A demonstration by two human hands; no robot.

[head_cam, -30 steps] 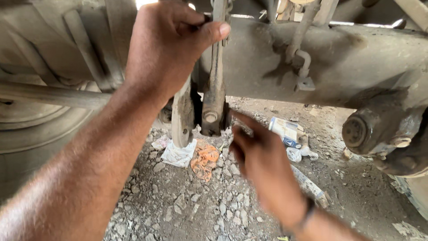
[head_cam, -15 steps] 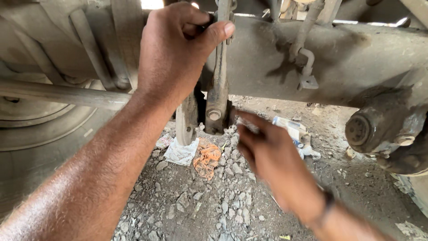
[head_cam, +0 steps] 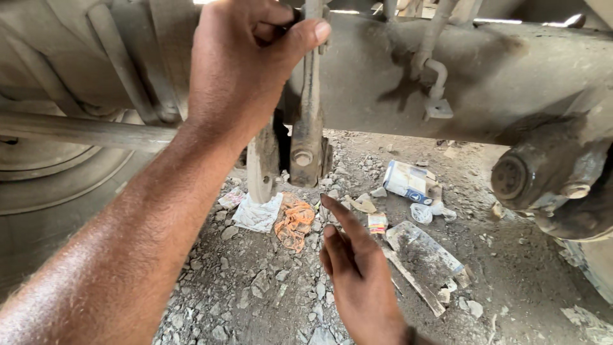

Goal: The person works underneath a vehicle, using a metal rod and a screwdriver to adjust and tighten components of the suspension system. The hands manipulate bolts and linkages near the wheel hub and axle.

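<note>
**Mia:** What is the left hand doing?

**Sam:** It is up high, wrapped tight around a dusty metal bar that hangs down from the big grey beam. The thumb presses on the front of the bar.

**Mia:** Where does the bar go?

**Sam:** It runs down below that hand and ends at a bolt. A second flat metal piece hangs just beside it, under the wrist.

**Mia:** And the right hand?

**Sam:** It is lower down and holds nothing. The fingers are stretched out and loose, and one points up toward the bolt. It does not touch the bar.

**Mia:** What is on the ground?

**Sam:** Stones and dirt. An orange rag and a white paper lie between the two hands. A blue and white box lies past the right hand. A flat dirty board lies just beside that hand.

**Mia:** Anything else?

**Sam:** A round metal hub is far off to the right of both hands.
</note>
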